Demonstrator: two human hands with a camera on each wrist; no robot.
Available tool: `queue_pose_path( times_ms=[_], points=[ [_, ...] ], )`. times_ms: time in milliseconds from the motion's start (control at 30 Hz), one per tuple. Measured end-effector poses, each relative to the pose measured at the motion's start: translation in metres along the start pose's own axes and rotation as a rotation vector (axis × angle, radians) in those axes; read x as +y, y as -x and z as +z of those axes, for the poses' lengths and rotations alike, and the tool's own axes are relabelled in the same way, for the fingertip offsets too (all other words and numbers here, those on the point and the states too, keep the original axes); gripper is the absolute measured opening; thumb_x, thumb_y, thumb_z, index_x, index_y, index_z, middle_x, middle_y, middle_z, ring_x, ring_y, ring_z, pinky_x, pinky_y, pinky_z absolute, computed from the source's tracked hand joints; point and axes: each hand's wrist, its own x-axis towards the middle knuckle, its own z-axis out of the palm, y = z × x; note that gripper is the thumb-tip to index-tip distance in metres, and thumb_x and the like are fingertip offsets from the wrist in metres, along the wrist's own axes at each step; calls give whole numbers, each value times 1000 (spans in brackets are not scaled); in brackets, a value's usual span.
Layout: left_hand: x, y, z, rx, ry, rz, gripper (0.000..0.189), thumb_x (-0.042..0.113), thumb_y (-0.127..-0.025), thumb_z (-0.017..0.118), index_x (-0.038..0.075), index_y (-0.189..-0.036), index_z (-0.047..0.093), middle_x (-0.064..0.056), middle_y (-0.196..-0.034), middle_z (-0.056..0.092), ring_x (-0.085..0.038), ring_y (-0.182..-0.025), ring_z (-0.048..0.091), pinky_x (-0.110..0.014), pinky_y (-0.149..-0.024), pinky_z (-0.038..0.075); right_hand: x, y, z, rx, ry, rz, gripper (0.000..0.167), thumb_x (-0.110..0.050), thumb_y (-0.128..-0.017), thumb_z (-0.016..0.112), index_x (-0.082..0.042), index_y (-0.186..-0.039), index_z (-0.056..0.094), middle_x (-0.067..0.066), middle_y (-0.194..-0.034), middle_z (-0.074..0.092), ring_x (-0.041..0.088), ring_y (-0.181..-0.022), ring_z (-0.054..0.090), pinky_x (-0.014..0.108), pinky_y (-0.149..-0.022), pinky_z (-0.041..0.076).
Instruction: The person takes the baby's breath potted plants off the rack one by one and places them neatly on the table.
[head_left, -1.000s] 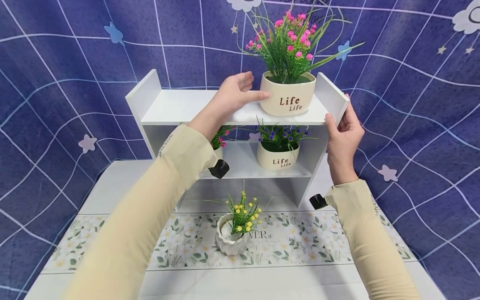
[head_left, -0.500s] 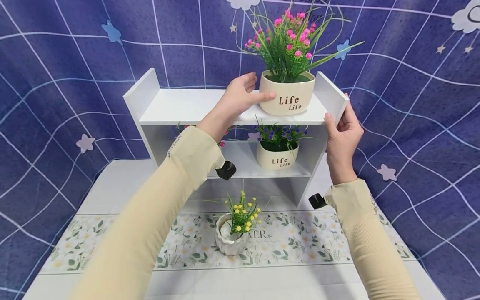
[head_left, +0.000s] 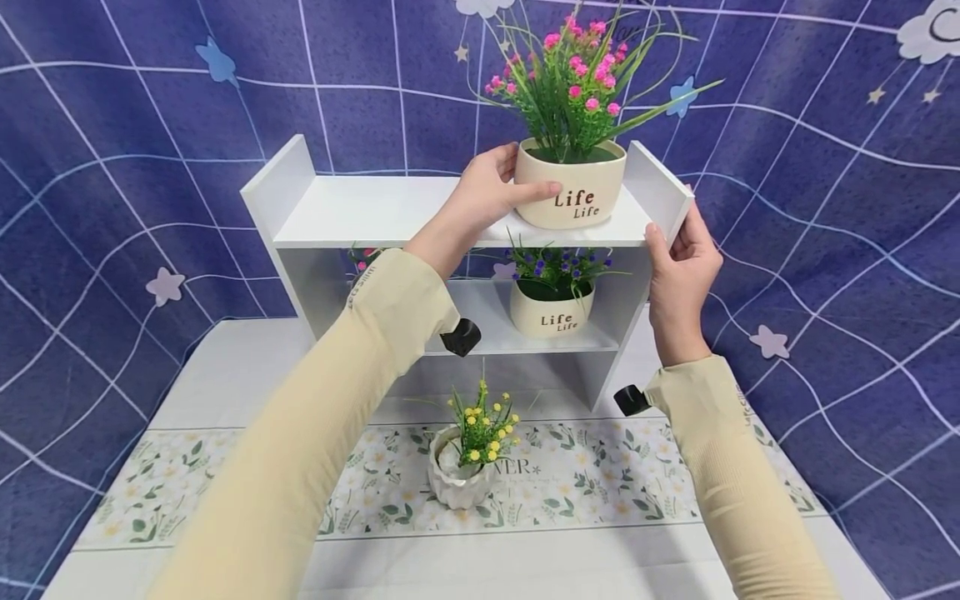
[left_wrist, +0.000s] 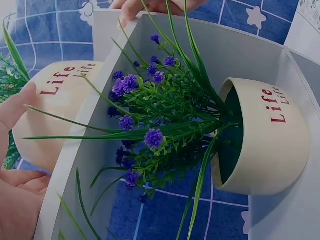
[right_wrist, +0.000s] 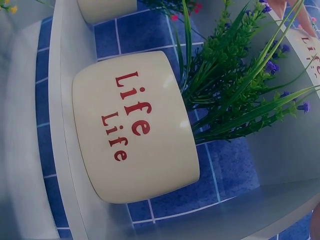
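A cream flowerpot (head_left: pixel 577 208) lettered "Life" holds pink flowers and stands at the right end of the white shelf's (head_left: pixel 375 208) top board. My left hand (head_left: pixel 480 196) grips its left side, thumb across the front and fingers reaching behind. In the left wrist view, the thumb (left_wrist: pixel 20 105) lies on the pot's face. My right hand (head_left: pixel 684 275) holds the shelf's right side panel, with the thumb at the front edge and the fingers on the outer side. Below, a similar pot with purple flowers (head_left: pixel 552 317) sits on the middle board, beneath the first.
Pink flowers (head_left: pixel 363 260) show at the left of the middle board, partly behind my left sleeve. A small white pot with yellow flowers (head_left: pixel 461 483) stands on the floral table runner (head_left: pixel 600 483) before the shelf. A blue patterned cloth (head_left: pixel 150 125) hangs behind.
My left hand has moved right, its thumb sliding further across the front of the upper pot and its fingers closing around the side. My right hand keeps its hold on the shelf panel.
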Motion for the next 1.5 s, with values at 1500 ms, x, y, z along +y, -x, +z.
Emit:
queue_pose_path(
  times_ms=[1500],
  points=[
    [-1, 6, 8, 103, -35, 38, 87, 27, -78, 81, 11, -150, 36, -1, -142, 54, -10, -131, 51, -20, -107, 43, -1, 1, -2, -13, -30, 0, 50, 6, -88, 60, -8, -136, 56, 13, -134, 61, 22, -119, 60, 30, -103, 50]
  ],
)
